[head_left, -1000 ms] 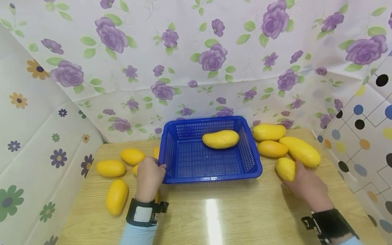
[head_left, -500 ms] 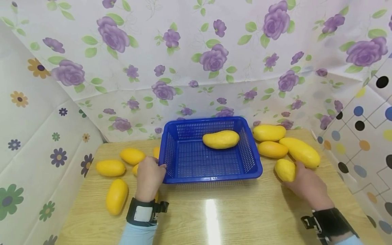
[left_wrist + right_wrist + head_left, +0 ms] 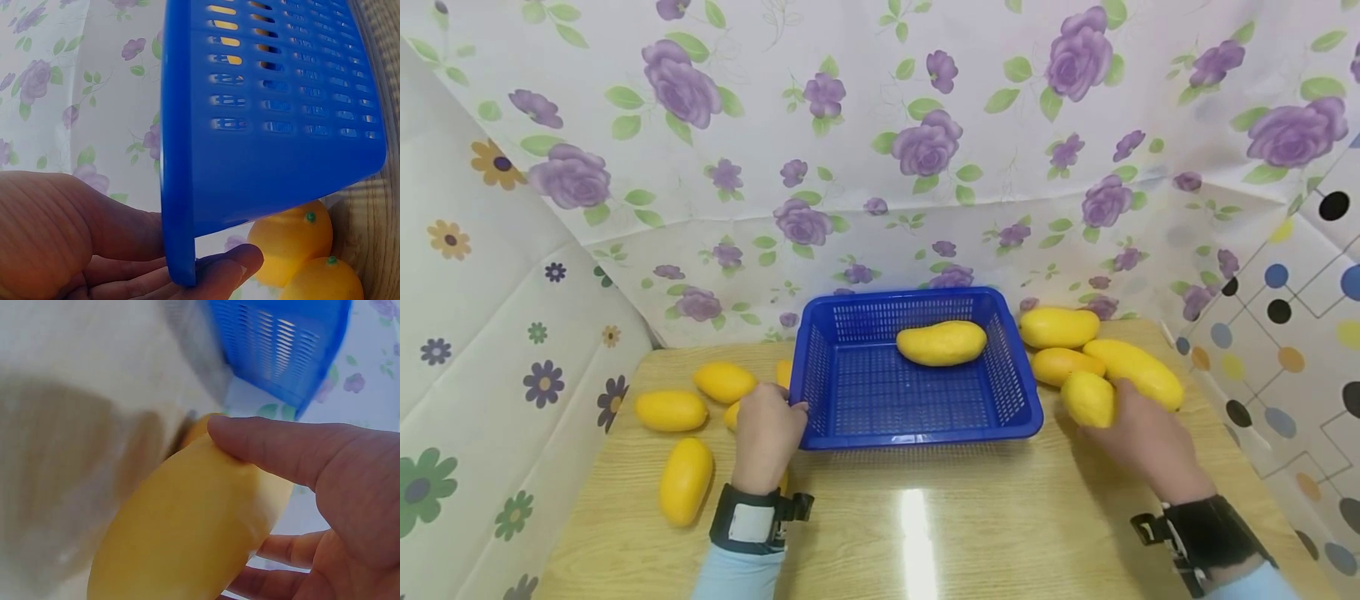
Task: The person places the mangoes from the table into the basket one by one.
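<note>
My left hand (image 3: 767,437) grips the left rim of a blue plastic basket (image 3: 917,437); in the left wrist view the thumb and fingers (image 3: 228,265) lie on either side of that rim. One long yellow mango (image 3: 942,343) lies inside the basket, toward its right. To the right of the basket, my right hand (image 3: 1146,437) holds another yellow mango (image 3: 1087,400). The right wrist view shows the thumb over this mango (image 3: 181,525) and fingers partly hidden behind it. Its shadow falls on the table, apart from it.
Behind the right hand, several mangoes (image 3: 1142,372) lie beside the basket. More orange-yellow mangoes (image 3: 685,482) are left of it, some partly hidden by the left hand and basket. The wooden table (image 3: 865,533) meets a flowered cloth (image 3: 850,150) at the back.
My right hand has moved slightly left and up with the mango, nearer the basket. The left hand and the basket stay in place.
</note>
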Available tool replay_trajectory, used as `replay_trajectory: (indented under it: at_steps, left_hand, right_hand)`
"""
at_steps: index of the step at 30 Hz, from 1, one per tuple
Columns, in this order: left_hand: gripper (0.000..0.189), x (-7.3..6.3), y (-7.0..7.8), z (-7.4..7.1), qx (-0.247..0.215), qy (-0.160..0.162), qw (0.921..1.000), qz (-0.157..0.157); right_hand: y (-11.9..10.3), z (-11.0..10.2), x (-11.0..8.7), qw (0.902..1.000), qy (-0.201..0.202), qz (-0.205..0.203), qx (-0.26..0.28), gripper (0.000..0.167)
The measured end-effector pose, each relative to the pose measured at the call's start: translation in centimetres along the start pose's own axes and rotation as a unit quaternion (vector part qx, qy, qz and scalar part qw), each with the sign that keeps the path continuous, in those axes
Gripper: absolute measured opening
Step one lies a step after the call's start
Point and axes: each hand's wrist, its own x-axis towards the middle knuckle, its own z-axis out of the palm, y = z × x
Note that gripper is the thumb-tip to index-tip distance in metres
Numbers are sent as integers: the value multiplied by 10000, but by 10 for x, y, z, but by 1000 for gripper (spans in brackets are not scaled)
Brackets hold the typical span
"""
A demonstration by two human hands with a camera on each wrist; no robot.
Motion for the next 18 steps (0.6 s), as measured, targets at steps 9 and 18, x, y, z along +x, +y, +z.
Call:
replay_trajectory:
  at_steps: [9, 18]
  left_hand:
    - [21, 0, 0, 1, 99, 121, 9998, 85]
    - [21, 0, 0, 0, 82, 111, 9999, 83]
  right_hand:
    - [-36, -32, 22, 9967, 659, -466, 17, 93]
    - [-112, -57, 46, 9925, 802, -921, -20, 90]
